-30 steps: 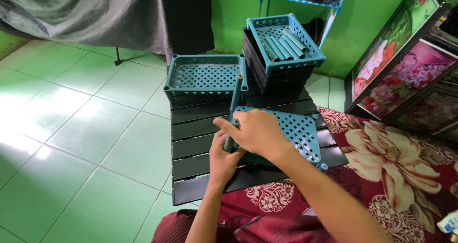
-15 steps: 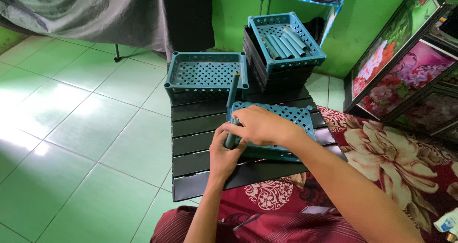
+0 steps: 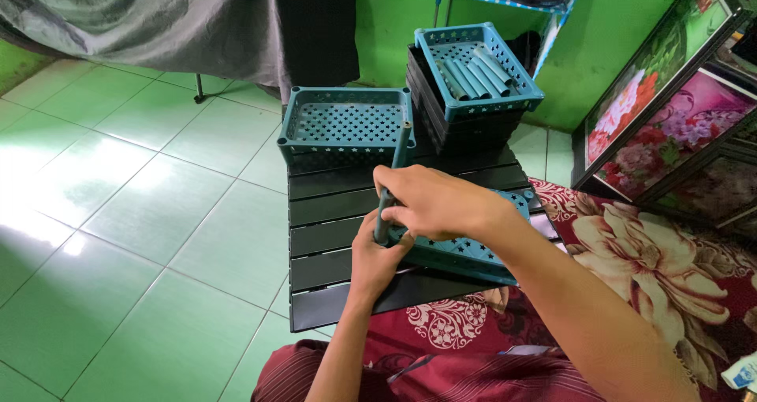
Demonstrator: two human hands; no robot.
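A teal perforated tray [image 3: 465, 252] lies tilted on the black slatted bench [image 3: 331, 236], a teal tube [image 3: 392, 181] standing upright at its near corner. The left hand [image 3: 377, 256] grips tube and corner; the right hand [image 3: 430, 205] clasps the tray's top edge.

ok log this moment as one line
left hand: grips teal plastic tube upright | right hand: on teal perforated plastic tray | tray tilted on black slatted table
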